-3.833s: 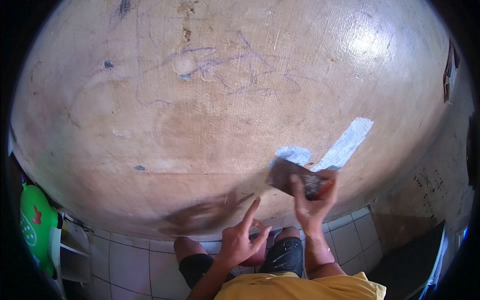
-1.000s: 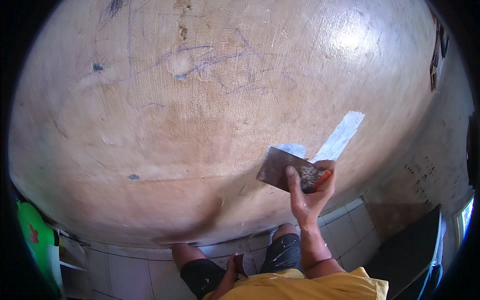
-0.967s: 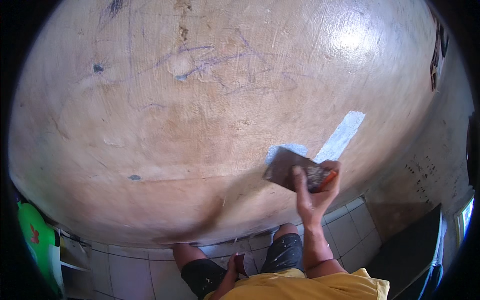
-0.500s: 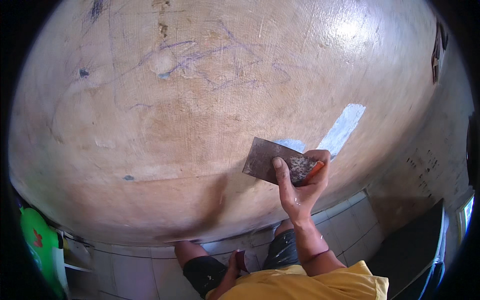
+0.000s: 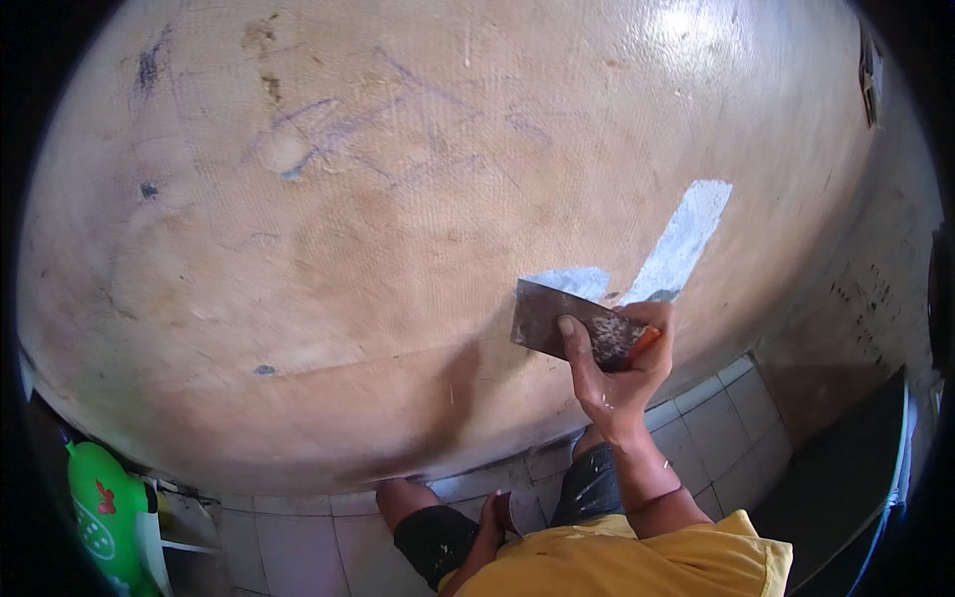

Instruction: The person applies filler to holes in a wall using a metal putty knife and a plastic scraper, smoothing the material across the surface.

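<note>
In my right hand [image 5: 622, 383] is a wide scraper [image 5: 562, 323] with a dark, stained metal blade and an orange handle, my thumb pressed on the blade's face. The blade points left, in front of a tan wall [image 5: 348, 259]. Whether its edge touches the wall, I cannot tell. Just above the blade, a small pale grey-white patch [image 5: 572, 281] shows on the wall. A longer pale strip [image 5: 686, 234] slants up to the right, beyond my knuckles. Low by my lap, my left hand [image 5: 490, 519] is closed on a dark reddish-brown flat piece [image 5: 522, 512], whose kind is unclear.
Purple scribbles [image 5: 338, 129] and small chips mark the upper wall. A green, rounded object [image 5: 104, 512] stands at the lower left beside a white frame. At the lower right is a dark panel [image 5: 841, 478]. White floor tiles [image 5: 298, 537] run along the wall's foot.
The view has tilted a little. My right hand and the scraper have shifted slightly right and down, uncovering more of the small pale patch. My left hand stays closed by my lap.
</note>
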### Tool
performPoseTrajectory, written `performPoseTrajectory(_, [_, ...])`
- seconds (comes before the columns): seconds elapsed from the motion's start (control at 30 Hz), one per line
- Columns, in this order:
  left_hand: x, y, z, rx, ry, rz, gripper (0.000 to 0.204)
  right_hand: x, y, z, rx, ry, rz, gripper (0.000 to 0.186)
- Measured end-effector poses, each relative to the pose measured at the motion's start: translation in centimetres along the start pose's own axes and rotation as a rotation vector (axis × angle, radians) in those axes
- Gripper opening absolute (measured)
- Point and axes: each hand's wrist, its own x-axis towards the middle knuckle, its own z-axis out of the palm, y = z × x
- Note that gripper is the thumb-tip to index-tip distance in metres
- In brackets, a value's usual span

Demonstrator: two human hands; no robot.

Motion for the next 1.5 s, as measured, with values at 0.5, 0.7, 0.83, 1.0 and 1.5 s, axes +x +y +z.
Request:
performPoseTrajectory(0.5, [3.2,-0.6,-1.4,0.080,-0.108,0.018,0.041,0.8,0.0,-0.3,0.000,-0.074,-0.036,0.033])
performPoseTrajectory(0.7, [4.7,-1.4,-3.7,-0.029,-0.210,-0.080,0.045,1.0,-0.3,0.2,0.083,-0.057,-0.063,0.032])
performPoseTrajectory(0.83, [1.9,0.0,-2.2,0.054,-0.114,-0.044,0.043,0.9,0.0,-0.6,0.131,-0.089,0.112,0.032])
performPoseTrajectory(1.0, [3.6,-0.4,-2.5,-0.046,-0.237,-0.085,0.042,1.3,-0.7,0.2,-0.021,-0.081,-0.027,0.032])
performPoseTrajectory(1.5, [1.1,0.6,0.0,-0.090,0.008,-0.015,0.032,1.3,-0.4,-0.1,0.108,-0.076,0.018,0.029])
